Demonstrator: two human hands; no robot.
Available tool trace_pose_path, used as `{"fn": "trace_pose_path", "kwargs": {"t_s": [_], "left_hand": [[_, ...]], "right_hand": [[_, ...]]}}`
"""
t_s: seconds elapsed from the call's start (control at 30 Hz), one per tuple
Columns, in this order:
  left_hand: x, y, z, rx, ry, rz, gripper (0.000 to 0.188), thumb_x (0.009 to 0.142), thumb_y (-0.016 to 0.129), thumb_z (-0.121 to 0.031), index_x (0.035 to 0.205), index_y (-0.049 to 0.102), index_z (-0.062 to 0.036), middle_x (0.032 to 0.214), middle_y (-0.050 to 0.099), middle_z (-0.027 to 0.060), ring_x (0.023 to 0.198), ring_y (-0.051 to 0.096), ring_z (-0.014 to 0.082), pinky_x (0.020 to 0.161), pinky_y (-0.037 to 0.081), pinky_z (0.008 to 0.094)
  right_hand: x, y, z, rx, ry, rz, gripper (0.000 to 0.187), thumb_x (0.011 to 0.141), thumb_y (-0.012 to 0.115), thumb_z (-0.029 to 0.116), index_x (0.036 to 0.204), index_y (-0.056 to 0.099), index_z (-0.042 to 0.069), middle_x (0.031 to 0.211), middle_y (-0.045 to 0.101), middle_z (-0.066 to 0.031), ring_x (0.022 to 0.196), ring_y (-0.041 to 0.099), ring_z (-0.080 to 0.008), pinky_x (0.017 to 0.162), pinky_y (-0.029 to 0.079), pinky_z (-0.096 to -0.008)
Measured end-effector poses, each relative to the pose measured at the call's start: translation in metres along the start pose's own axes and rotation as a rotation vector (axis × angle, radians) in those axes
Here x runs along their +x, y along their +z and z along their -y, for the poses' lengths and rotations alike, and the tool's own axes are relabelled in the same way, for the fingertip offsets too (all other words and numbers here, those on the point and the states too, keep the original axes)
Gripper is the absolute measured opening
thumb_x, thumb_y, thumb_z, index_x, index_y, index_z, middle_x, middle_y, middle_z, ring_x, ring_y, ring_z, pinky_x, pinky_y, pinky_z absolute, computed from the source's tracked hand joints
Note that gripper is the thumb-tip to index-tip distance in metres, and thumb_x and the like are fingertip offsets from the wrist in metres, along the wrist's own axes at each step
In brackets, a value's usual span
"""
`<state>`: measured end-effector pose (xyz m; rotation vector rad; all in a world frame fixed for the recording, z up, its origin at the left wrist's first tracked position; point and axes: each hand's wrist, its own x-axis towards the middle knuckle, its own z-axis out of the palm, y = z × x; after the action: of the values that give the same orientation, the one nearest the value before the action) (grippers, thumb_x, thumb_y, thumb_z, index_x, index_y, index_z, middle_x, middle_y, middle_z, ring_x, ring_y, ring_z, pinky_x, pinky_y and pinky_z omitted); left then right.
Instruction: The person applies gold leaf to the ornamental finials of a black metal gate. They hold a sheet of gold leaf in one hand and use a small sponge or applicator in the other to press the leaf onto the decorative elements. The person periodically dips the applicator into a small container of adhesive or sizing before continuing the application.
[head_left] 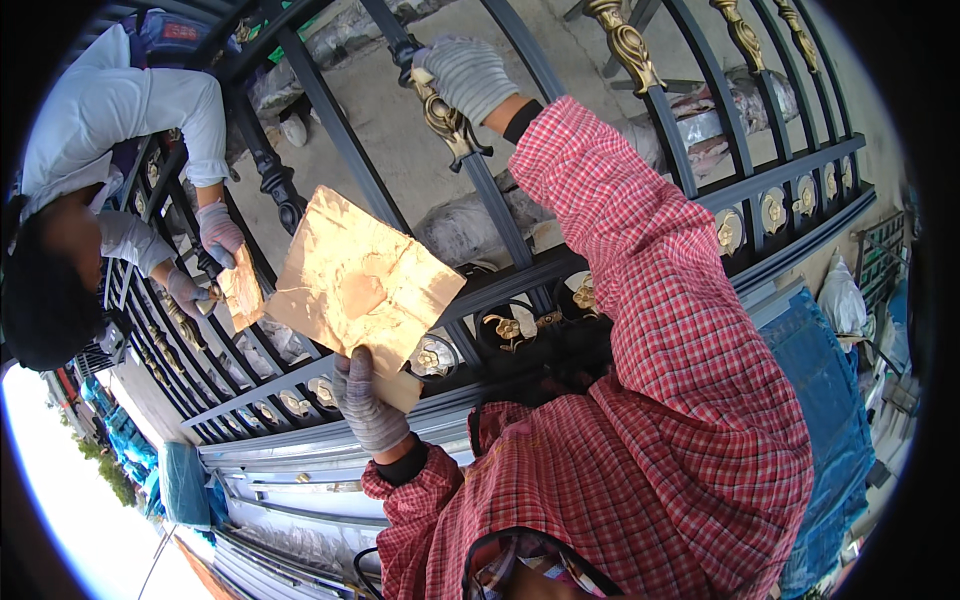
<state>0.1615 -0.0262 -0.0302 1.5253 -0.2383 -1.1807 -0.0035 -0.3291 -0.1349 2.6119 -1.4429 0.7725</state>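
My left hand (368, 400), in a grey knit glove, grips the lower edge of a crumpled gold-coloured sheet (360, 280) held flat over a dark metal gate (640, 215). My right hand (465, 75), also gloved, reaches up and presses on a gold-painted ornament (445, 120) on one of the gate's bars. Both my sleeves are red plaid. Gold flower ornaments (435, 357) sit in rings along the gate's lower rail.
A co-worker in a white shirt (110, 110) stands at the left, gloved hands (205, 260) holding a smaller gold sheet (243, 292) against the bars. Concrete ground and wrapped bundles (465, 225) lie behind the gate. Blue tarp (830, 400) and metal rails (300, 490) lie nearby.
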Motion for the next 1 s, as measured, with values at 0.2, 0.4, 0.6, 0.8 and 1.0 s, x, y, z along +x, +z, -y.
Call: {"fn": "trace_pose_path", "kwargs": {"t_s": [0.2,0.4,0.6,0.8,1.0], "left_hand": [[0.000,0.002,0.001,-0.002,0.031,-0.028,0.034,0.076,0.056,-0.024,0.099,0.051,0.0005,0.090,0.055,0.0064,0.080,0.051,0.0136,0.073,0.040,0.0243],[-0.001,0.007,-0.001,-0.021,0.027,-0.034,0.037,0.075,0.057,-0.025,0.102,0.051,-0.0011,0.093,0.055,0.0064,0.082,0.053,0.0142,0.073,0.040,0.0248],[0.005,-0.018,0.006,-0.042,0.061,-0.049,0.037,0.076,0.057,-0.025,0.103,0.051,0.0001,0.094,0.056,0.0066,0.083,0.052,0.0141,0.074,0.039,0.0239],[0.017,-0.027,0.011,-0.200,0.023,0.000,0.044,0.075,0.057,-0.023,0.109,0.047,0.0032,0.098,0.055,0.0086,0.086,0.053,0.0153,0.077,0.040,0.0256],[0.020,-0.027,0.004,-0.294,-0.007,0.076,0.043,0.076,0.056,-0.017,0.113,0.045,0.0020,0.099,0.055,0.0088,0.087,0.054,0.0152,0.078,0.041,0.0256]], "right_hand": [[-0.004,0.004,-0.030,0.060,0.237,0.145,0.018,0.068,0.061,0.023,0.078,0.061,0.008,0.079,0.059,-0.0116,0.077,0.057,-0.0272,0.067,0.045,-0.0377],[0.025,0.018,0.015,0.082,-0.039,0.355,0.016,0.067,0.061,0.017,0.078,0.063,0.006,0.080,0.060,-0.0132,0.077,0.058,-0.0289,0.066,0.046,-0.0395],[0.046,-0.003,0.020,-0.342,-0.303,0.379,0.011,0.064,0.060,0.011,0.072,0.062,0.004,0.074,0.059,-0.0126,0.078,0.057,-0.0267,0.063,0.047,-0.0345],[0.063,-0.038,-0.022,-0.093,-0.162,0.372,0.027,0.062,0.068,0.017,0.086,0.061,0.007,0.085,0.058,-0.0111,0.082,0.055,-0.0274,0.070,0.043,-0.0351],[0.078,0.021,0.015,-0.240,-0.340,0.602,0.019,0.064,0.064,0.021,0.075,0.063,0.006,0.069,0.059,-0.0174,0.065,0.058,-0.0320,0.057,0.047,-0.0379]]}}
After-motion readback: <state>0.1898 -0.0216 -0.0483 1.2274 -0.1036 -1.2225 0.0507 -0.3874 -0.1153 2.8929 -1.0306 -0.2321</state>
